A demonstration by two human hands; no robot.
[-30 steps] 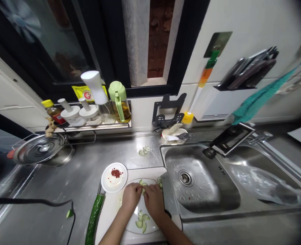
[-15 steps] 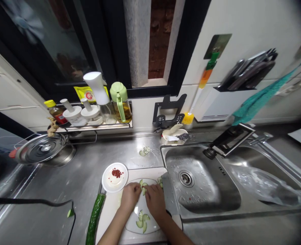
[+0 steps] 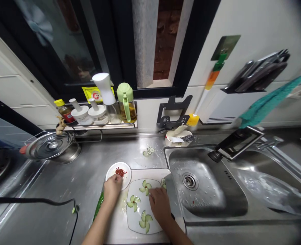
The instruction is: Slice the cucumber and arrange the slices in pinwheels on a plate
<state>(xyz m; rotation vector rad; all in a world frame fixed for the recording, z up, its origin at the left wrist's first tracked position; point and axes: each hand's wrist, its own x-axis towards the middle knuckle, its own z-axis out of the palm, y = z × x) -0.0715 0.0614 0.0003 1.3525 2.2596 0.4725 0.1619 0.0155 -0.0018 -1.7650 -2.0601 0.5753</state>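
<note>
My left hand (image 3: 113, 188) reaches over the near edge of a round white plate (image 3: 110, 171), its fingertips pinched together beside a small heap of chopped red bits (image 3: 120, 172). What the pinch holds, if anything, is hidden. My right hand (image 3: 160, 203) rests by the right side of a clear, rounded-square plate (image 3: 136, 222), fingers loosely bent and nothing visible in them. On that plate lie three pinwheels of cucumber slices: the upper one (image 3: 145, 187) and left one (image 3: 133, 202) have red centres, and the lower one (image 3: 145, 220) shows no red.
Under the plates is a white cutting board (image 3: 117, 224); a cucumber (image 3: 98, 206) lies at its left. Cucumber slices (image 3: 149, 151) sit on the steel counter behind. The sink (image 3: 203, 183) is at right, a lidded pot (image 3: 50, 149) at left, and seasoning bottles stand on a shelf.
My left hand has moved left from the clear plate to the red bits. My right hand has drawn slightly back from the upper pinwheel, which now shows a red centre. The view has shifted.
</note>
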